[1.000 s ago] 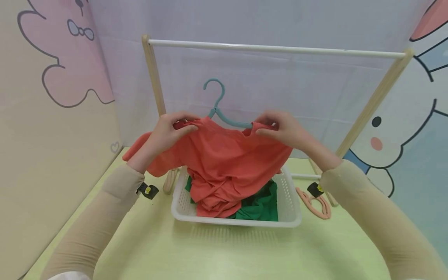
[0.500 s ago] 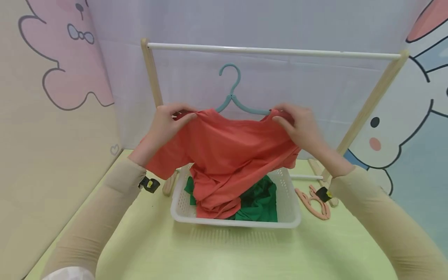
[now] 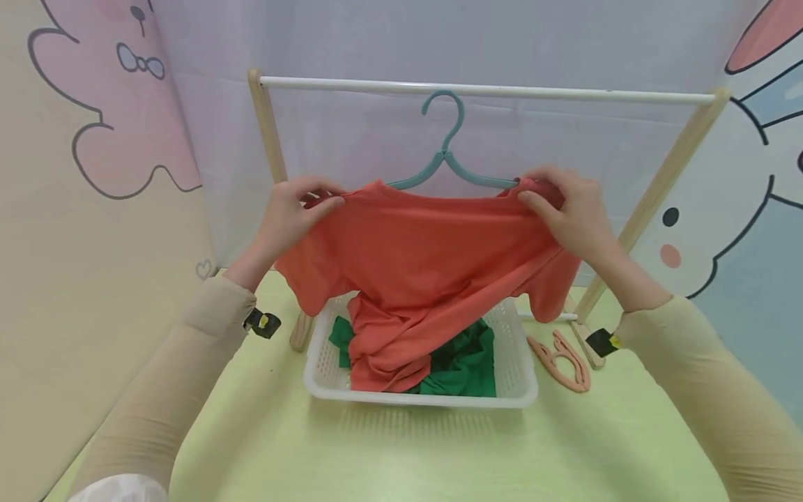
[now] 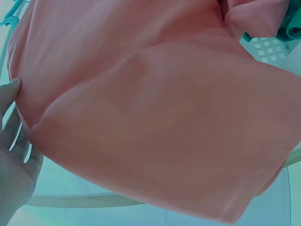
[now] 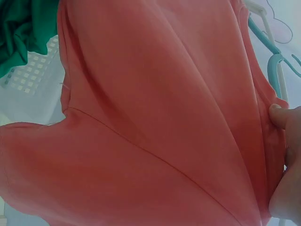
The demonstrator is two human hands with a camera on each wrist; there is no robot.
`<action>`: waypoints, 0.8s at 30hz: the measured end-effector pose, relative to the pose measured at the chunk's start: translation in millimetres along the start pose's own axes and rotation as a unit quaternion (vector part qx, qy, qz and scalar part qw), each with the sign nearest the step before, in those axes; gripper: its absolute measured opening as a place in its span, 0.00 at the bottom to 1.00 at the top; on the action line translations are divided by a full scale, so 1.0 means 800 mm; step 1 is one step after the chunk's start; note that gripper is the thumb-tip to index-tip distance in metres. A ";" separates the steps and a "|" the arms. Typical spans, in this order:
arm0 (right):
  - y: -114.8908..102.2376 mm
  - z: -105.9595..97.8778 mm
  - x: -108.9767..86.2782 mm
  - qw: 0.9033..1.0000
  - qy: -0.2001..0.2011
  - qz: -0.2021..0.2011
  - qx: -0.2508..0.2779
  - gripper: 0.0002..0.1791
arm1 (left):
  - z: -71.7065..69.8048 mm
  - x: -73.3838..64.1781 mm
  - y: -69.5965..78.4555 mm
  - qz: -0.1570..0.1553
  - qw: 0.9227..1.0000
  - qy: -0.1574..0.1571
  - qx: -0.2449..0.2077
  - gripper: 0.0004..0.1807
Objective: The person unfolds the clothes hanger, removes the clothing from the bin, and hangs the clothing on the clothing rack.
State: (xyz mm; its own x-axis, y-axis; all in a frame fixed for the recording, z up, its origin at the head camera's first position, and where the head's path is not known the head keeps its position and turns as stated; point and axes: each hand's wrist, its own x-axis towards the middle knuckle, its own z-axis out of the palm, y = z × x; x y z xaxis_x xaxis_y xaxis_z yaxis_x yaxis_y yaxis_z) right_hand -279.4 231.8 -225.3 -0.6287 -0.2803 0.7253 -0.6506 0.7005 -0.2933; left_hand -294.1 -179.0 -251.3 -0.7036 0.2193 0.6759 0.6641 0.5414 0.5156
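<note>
A red T-shirt is held up by its shoulders, its lower part bunched in a white basket. My left hand pinches one shoulder between thumb and fingers. At the other shoulder, my right hand pinches the cloth beside the neckline. A blue-green hanger sits inside the shirt, its hook and upper arms rising out of the neck; its ends are hidden in the cloth. In the right wrist view the hanger shows just beyond the collar, near my thumb.
Behind the shirt stands a rack with a white rail and wooden posts. Green cloth lies in the basket. A folded pink hanger rests on the table right of the basket.
The hanger and shirt have risen and shifted right, the hook now appearing in front of the rail. My right hand has moved right and up, spreading the shirt wider; my left moved slightly up.
</note>
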 end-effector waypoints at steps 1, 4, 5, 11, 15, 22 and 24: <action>-0.001 -0.003 0.001 1.000 0.001 0.007 -0.002 0.13 | -0.001 0.001 -0.001 -0.002 1.000 -0.003 -0.002 0.09; -0.003 -0.009 0.003 0.999 -0.003 0.031 -0.005 0.14 | -0.003 0.004 -0.003 -0.013 1.000 -0.011 -0.004 0.11; -0.003 -0.011 0.003 0.999 -0.006 0.041 -0.006 0.15 | -0.004 0.005 -0.003 -0.017 1.000 -0.014 -0.004 0.11; 0.000 -0.024 0.005 0.996 -0.017 0.088 -0.003 0.19 | -0.011 0.006 -0.008 -0.049 0.999 -0.019 0.008 0.12; 0.002 -0.034 0.006 0.994 -0.022 0.108 0.008 0.19 | -0.014 0.008 -0.011 -0.063 0.998 -0.021 0.017 0.11; 0.004 -0.042 0.005 0.992 -0.028 0.123 0.020 0.20 | -0.014 0.003 -0.011 -0.085 0.995 -0.047 0.014 0.14; 0.005 -0.042 0.004 0.991 -0.031 0.128 0.017 0.20 | -0.013 -0.001 -0.015 -0.096 0.994 -0.052 0.009 0.14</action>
State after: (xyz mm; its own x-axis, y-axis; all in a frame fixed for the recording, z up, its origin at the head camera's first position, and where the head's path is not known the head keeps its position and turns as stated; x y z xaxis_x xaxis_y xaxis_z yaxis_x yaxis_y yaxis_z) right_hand -269.5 255.7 -203.3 -0.7999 -0.1368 0.5844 -0.4792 0.7318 -0.4846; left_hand -299.2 -194.1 -252.5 -0.8395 0.1935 0.5077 0.5118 0.5954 0.6193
